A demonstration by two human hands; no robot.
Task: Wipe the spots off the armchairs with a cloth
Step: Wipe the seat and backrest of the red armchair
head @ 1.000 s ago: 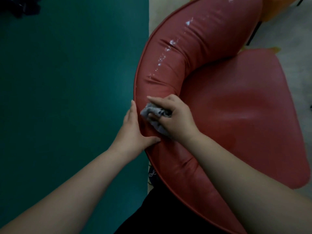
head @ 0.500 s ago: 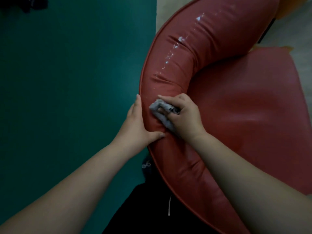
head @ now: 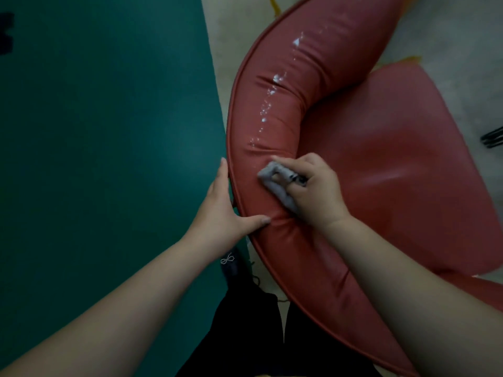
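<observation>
Red, glossy leather covers the armchair, whose curved padded back sweeps from the top of the view down to the lower right, over pale floor that meets a dark teal floor on the left. White spots run in a line along the back's crest. Just below them the right hand has its fingers clenched around a grey cloth, pressed on the leather. The left hand rests released on the back's outer piped edge, thumb on top. Dark clothing fills the bottom; black rods at the right edge are cut off.
</observation>
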